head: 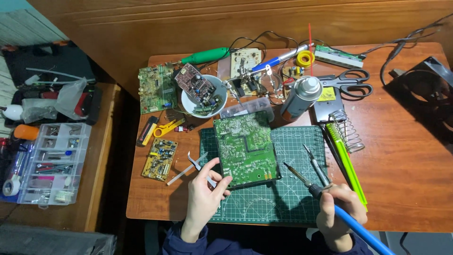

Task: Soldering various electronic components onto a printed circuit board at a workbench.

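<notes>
Two hands work over a green cutting mat (292, 198) on a cluttered wooden table (406, 160) against wood panelling. The left hand (204, 193) pinches the lower left corner of a green circuit board (244, 147) lying on the mat. The right hand (340, 212) grips a blue-handled soldering iron (330, 200), its tip just right of the board. A parts organiser (53, 163) sits on a lower bench at left.

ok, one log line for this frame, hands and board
left hand: fingers on green circuit board edge | right hand: grips blue soldering iron, tip off board | board on cutting mat
</notes>
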